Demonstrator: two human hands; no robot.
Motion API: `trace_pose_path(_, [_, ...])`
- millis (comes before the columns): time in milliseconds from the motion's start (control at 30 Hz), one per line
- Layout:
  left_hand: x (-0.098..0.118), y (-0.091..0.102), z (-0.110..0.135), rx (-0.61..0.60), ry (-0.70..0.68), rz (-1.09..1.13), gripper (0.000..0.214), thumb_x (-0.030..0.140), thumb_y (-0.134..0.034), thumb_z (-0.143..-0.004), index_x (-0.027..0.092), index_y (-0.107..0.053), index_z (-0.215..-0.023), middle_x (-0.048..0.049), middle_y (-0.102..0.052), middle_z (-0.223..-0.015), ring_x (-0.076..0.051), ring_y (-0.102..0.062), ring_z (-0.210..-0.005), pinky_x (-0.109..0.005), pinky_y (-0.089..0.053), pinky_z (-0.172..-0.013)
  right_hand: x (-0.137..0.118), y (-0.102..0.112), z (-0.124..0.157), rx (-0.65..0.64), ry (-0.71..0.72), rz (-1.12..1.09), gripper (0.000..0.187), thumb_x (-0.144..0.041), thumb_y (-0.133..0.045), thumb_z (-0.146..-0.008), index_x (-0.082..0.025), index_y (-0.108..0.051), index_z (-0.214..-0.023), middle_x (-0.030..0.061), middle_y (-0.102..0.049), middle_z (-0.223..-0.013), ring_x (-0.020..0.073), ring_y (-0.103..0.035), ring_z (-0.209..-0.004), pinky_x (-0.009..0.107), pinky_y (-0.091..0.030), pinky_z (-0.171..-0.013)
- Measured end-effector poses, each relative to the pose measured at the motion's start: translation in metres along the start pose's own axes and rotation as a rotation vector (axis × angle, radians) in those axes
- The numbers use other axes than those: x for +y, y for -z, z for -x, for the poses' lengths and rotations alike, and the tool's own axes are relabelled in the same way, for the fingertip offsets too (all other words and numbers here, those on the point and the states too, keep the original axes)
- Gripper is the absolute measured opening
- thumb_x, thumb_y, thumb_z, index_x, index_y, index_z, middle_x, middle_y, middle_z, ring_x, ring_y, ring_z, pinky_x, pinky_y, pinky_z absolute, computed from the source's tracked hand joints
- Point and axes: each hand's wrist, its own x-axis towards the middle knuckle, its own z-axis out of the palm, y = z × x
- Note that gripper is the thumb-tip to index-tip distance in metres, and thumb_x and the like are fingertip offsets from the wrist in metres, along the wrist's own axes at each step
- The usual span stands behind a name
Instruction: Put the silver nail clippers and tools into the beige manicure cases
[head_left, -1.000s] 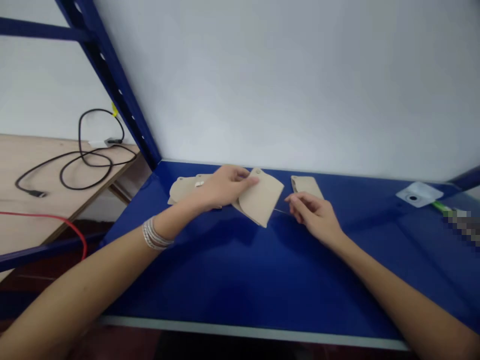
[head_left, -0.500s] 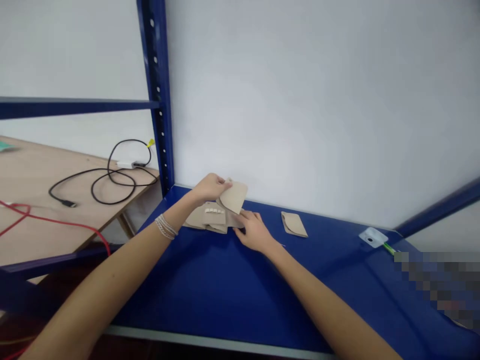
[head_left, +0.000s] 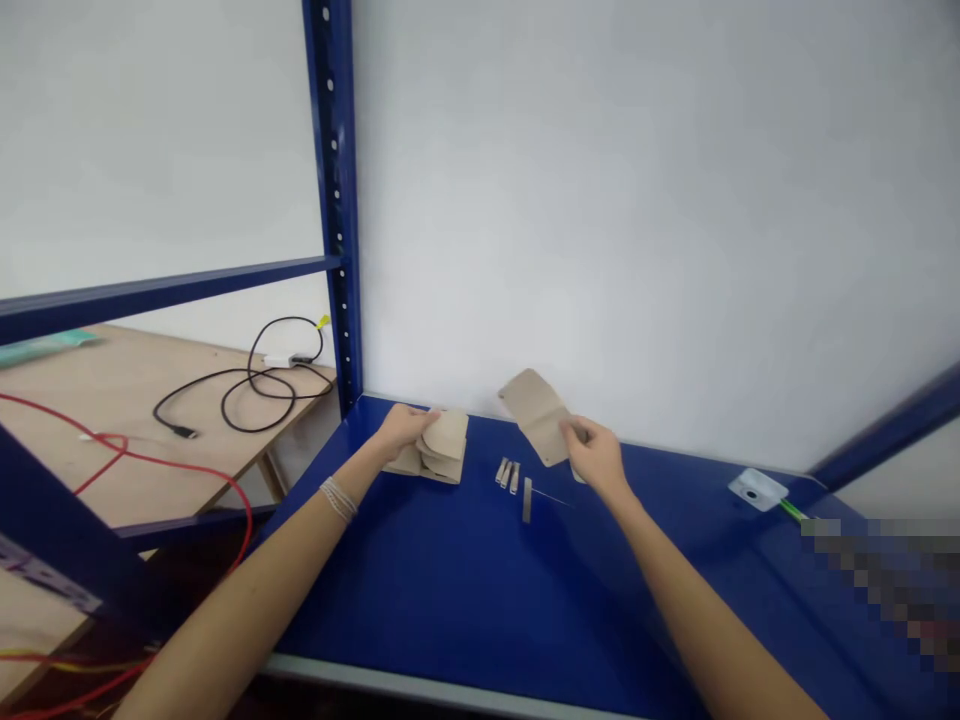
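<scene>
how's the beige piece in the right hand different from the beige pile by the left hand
The single flat beige piece is one sheet; the stack of flat beige pieces is several layered. The single piece is raised off the blue shelf top, pinched in the right hand; the stack lies on the shelf, with the left hand on it. Both are beige with rounded edges.

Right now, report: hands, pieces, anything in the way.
Left hand on the beige stack, grip unclear. Right hand pinches one beige piece, held above the shelf. Small strips lie loose between the hands.
</scene>
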Motion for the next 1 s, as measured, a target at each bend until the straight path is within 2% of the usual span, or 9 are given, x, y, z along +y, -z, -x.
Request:
trace_pose_path(167, [-0.010,-0.013,0.008,0.069,-0.109,-0.384,0.021,0.035,-0.077,-0.061,0.016,-0.073,-0.069,-0.0104,-0.069,-0.070,-0.033,-0.063,-0.093,-0.035,-0.045,-0.082,-0.002,-0.012,0.026,0.065,0.172,-0.102,0.032,-0.033,-0.047,-0.089,-0.015,-0.069,-0.104,0.0111,-0.070,-0.101,0.0244,-0.064,-0.096,0.038,-0.049,-0.086])
trace_pose_path(300, [-0.006,-0.022,0.017,0.140,-0.460,-0.832,0.031,0.032,-0.064,-0.074,0.014,-0.071,-0.098,-0.0170,-0.068,-0.100,-0.032,-0.062,-0.099,-0.039,-0.042,-0.092,-0.013,-0.017,0.043,0.135,0.297,-0.131,0.028,-0.023,-0.045,-0.090,-0.019,-0.068,-0.107,0.0111,-0.066,-0.108,0.0218,-0.062,-0.101,0.035,-0.049,-0.088])
trace_pose_path(400, [0.000,-0.036,0.031,0.068,-0.449,-0.695,0.038,0.045,-0.060,-0.079,0.015,-0.070,-0.099,-0.0142,-0.069,-0.095,-0.028,-0.065,-0.088,-0.038,-0.045,-0.090,-0.021,-0.014,0.049,0.108,0.409,-0.081,0.033,-0.015,-0.044,-0.089,-0.017,-0.066,-0.114,0.0146,-0.059,-0.126,0.0219,-0.060,-0.107,0.036,-0.048,-0.090])
trace_pose_path(467, [0.001,-0.050,0.045,-0.211,-0.304,-0.444,0.043,0.052,-0.055,-0.082,0.015,-0.069,-0.099,-0.0121,-0.070,-0.092,-0.025,-0.066,-0.082,-0.037,-0.049,-0.082,-0.025,-0.011,0.052,-0.075,0.516,0.037,0.037,-0.012,-0.044,-0.087,-0.021,-0.066,-0.116,0.0117,-0.052,-0.138,0.0246,-0.056,-0.113,0.042,-0.045,-0.093])
trace_pose_path(533, [-0.003,-0.065,0.059,-0.464,-0.263,-0.211,0.048,0.049,-0.070,-0.071,0.016,-0.066,-0.105,-0.0109,-0.070,-0.099,-0.025,-0.066,-0.092,-0.034,-0.050,-0.084,-0.029,-0.009,0.054,-0.258,0.548,0.140,0.041,-0.009,-0.044,-0.085,-0.023,-0.066,-0.117,0.0086,-0.048,-0.143,0.0278,-0.052,-0.118,0.046,-0.044,-0.090])
trace_pose_path(600, [-0.010,-0.078,0.069,-0.591,-0.228,-0.082,0.058,0.039,-0.082,-0.059,0.015,-0.064,-0.109,-0.0116,-0.069,-0.105,-0.026,-0.064,-0.101,-0.034,-0.049,-0.088,-0.031,-0.007,0.056,-0.365,0.540,0.133,0.040,-0.010,-0.045,-0.085,-0.025,-0.067,-0.115,0.0056,-0.047,-0.144,0.0282,-0.051,-0.120,0.047,-0.044,-0.091])
trace_pose_path(767, [-0.024,-0.085,0.070,-0.399,-0.120,0.012,0.040,0.043,-0.068,-0.076,0.011,-0.066,-0.101,-0.0117,-0.071,-0.098,-0.022,-0.066,-0.091,-0.033,-0.050,-0.083,-0.029,-0.006,0.058,-0.477,0.474,-0.137,0.033,-0.031,-0.059,-0.085,-0.030,-0.066,-0.117,0.0060,-0.057,-0.134,0.0257,-0.054,-0.122,0.048,-0.037,-0.104])
trace_pose_path(900, [-0.028,-0.081,0.063,-0.335,-0.079,0.056,0.040,0.039,-0.070,-0.074,0.013,-0.066,-0.104,-0.0102,-0.071,-0.099,-0.021,-0.066,-0.087,-0.031,-0.051,-0.079,-0.022,-0.012,0.055,-0.281,0.377,-0.325,0.021,-0.034,-0.061,-0.084,-0.024,-0.074,-0.097,0.0058,-0.071,-0.110,0.0208,-0.065,-0.103,0.036,-0.046,-0.095])
trace_pose_path(1000, [-0.029,-0.079,0.060,-0.245,-0.064,0.063,0.040,0.039,-0.071,-0.072,0.013,-0.067,-0.102,-0.0097,-0.072,-0.096,-0.021,-0.067,-0.083,-0.030,-0.051,-0.075,-0.010,-0.017,0.048,-0.075,0.255,-0.283,0.019,-0.028,-0.058,-0.085,-0.020,-0.073,-0.094,0.0055,-0.073,-0.097,0.0187,-0.066,-0.090,0.033,-0.049,-0.085])
